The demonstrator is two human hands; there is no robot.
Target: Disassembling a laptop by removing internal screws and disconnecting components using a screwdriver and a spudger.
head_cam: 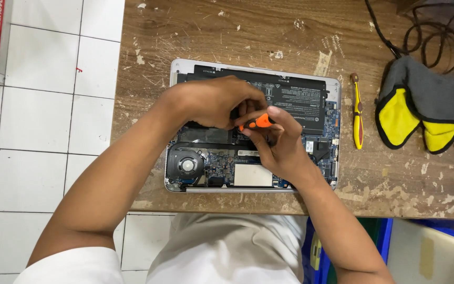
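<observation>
Lying bottom-up with its cover off near the middle of the frame, the opened laptop [311,152] showed a long black battery [295,97] along its upper edge, a round cooling fan [186,164] at lower left and a pale rectangular pad [252,175] at lower centre. Both hands met over the board just left of centre: the left hand [211,102] came in from the lower left and curled its fingers tight around the dark upper part of an orange-handled screwdriver [256,122], while the right hand [279,142] reached up from the lower right and pinched the orange grip between thumb and fingertips. Where the tool's tip met the board was hidden under the fingers. The laptop rested on a scuffed, paint-flecked wooden table [195,37], whose left edge met a white tiled floor [38,105]. To the right of the laptop, apart from it, lay a second screwdriver [358,113] with a yellow and red handle, pointing up and down the frame, and further right a grey and yellow cloth [421,105] sat beside a tangle of black cables [426,31] in the upper right corner
</observation>
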